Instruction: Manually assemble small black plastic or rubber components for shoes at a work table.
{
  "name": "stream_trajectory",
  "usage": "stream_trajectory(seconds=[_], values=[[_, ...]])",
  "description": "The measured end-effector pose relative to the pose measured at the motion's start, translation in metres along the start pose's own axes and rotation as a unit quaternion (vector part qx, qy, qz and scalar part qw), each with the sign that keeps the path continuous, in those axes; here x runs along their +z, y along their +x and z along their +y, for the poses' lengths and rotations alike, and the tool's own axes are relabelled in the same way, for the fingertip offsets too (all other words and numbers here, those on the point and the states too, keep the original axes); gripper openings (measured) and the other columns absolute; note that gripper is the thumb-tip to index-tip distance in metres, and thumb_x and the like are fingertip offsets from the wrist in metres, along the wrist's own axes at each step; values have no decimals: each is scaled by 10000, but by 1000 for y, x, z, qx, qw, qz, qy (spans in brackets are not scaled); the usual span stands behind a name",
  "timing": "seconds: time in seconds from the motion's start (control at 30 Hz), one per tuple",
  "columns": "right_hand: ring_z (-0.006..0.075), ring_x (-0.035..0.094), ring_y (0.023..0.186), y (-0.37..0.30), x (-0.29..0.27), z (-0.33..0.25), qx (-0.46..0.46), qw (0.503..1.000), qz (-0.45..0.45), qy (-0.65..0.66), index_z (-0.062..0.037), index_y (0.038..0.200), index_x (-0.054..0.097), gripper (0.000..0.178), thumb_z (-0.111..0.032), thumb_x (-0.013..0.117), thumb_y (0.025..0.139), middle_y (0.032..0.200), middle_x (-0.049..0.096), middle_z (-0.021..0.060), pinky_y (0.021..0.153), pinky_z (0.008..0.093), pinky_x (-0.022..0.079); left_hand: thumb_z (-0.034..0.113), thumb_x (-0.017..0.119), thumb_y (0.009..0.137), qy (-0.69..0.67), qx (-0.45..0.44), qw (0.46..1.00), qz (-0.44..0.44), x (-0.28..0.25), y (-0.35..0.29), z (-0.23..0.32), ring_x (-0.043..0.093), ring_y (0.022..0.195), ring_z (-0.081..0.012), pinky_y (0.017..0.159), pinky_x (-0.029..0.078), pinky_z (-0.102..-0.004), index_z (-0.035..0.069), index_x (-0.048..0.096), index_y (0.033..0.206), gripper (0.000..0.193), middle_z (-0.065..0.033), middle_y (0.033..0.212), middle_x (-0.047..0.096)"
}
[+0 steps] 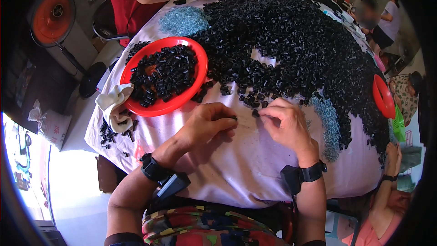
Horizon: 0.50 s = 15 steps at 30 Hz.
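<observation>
L hand (205, 125) & R hand (290, 122) each pinch blk pc (256, 113), blk pile (291, 32) just beyond.

Black wristbands (313, 172) go with multicoloured, patterned clothing (205, 225).

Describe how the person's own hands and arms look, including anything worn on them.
The left hand and right hand are both gloveless, with bare forearms. Each wrist wears a black strap: the left strap carries a wedge-shaped device with a grey face, the right strap a dark, angular one. Dark sleeve edges show near the picture's bottom.
</observation>
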State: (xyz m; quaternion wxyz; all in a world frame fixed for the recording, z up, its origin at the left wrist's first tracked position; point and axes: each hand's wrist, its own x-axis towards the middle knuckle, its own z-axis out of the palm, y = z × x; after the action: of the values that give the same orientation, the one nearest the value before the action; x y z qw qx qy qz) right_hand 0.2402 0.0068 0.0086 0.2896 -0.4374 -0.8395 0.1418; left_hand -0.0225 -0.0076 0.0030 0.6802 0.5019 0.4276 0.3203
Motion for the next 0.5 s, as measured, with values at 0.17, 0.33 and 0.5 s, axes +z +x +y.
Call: stream_trajectory(seconds=[0.17,0.33,0.5], values=[[286,704,819,10,7,-9,12,997,67,34,-36,1013,765,156,-51,731,861,955,702,112,717,379,575,123,664,1017,-52,-3,999,-10,-14,-8,-9,706,762,-103,613,570,-240,-3,611,1145,187,-89,988,733],[277,696,869,13,15,-7,-25,998,48,-21,-39,990,758,130,-53,729,864,972,689,100,735,390,573,114,672,1012,-46,10,999,8,-4,-9,-10,695,764,-104,627,568,-239,6,623,1122,162,-82,974,727],[295,676,933,26,18,-13,-38,990,115,-73,-32,1002,752,136,-23,681,886,1004,676,98,809,404,565,74,678,987,-16,25,999,13,3,-7,-13,680,781,-109,696,591,-273,-15,643,1107,154,-42,897,683]])
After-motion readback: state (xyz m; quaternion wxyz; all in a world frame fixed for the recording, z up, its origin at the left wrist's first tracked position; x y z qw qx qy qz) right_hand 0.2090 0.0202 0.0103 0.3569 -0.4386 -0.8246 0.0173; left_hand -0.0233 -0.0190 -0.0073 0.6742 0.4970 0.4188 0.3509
